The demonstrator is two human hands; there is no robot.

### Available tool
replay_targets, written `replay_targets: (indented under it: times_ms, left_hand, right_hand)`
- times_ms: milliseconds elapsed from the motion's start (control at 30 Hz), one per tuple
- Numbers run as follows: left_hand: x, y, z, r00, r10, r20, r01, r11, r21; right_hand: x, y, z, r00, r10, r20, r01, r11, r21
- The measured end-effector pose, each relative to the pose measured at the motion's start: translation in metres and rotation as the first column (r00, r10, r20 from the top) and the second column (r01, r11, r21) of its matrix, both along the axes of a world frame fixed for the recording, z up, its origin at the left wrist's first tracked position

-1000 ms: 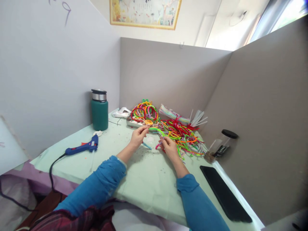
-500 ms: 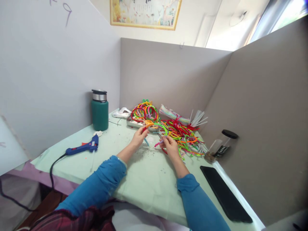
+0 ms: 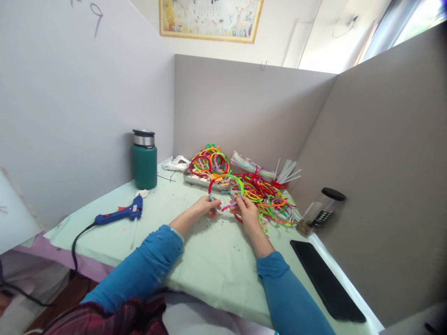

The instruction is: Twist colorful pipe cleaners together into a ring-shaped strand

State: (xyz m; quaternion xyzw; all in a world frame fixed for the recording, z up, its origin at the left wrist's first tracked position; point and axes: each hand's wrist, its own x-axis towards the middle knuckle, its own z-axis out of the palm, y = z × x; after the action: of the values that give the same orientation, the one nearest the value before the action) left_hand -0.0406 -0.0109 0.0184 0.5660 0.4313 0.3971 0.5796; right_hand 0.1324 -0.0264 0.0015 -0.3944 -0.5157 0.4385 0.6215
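Between my hands is a ring of pipe cleaner (image 3: 225,176), banded in red, orange, green, purple, pink and blue. Its two ends face each other at the near side with a small gap. My left hand (image 3: 206,206) is closed on the blue end. Pinched in my right hand (image 3: 246,210) is the purple part, and a pink tip pokes out to the left. Behind them a metal tray (image 3: 190,178) holds finished-looking coloured rings (image 3: 209,160) and small flat pieces. A tangled heap of pipe cleaners (image 3: 265,193) lies just beyond my right hand.
At left lie a blue hot glue gun (image 3: 120,214) with its cord and a green bottle (image 3: 144,165). Clear glue sticks (image 3: 289,172) lie behind the heap. A transparent jar (image 3: 321,211) and a black slab-shaped object (image 3: 326,279) are at right. Grey partitions (image 3: 244,107) enclose the table.
My left hand has moved down and toward me, from the red-orange top of the ring to its blue end. My right hand has stayed nearly in place on the purple part.
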Motion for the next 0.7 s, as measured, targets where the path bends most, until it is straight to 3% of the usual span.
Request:
replay_targets:
  times_ms: [300, 467, 700]
  left_hand:
    - [-0.0001, 0.0011, -0.0032, 0.991, -0.111, 0.079, 0.123, 0.98, -0.16]
    - [-0.0003, 0.0013, -0.0032, 0.985, -0.108, 0.134, 0.133, 0.973, -0.19]
    - [-0.0006, 0.0029, -0.005, 0.983, -0.082, 0.166, 0.113, 0.976, -0.186]
  right_hand:
    - [-0.0031, -0.0032, 0.0017, 0.995, 0.096, 0.026, -0.096, 0.995, 0.027]
    - [-0.0032, -0.0032, 0.001, 0.993, 0.117, -0.005, -0.117, 0.993, 0.033]
    - [-0.002, -0.0001, -0.002, 0.993, 0.02, 0.116, -0.024, 0.999, 0.027]
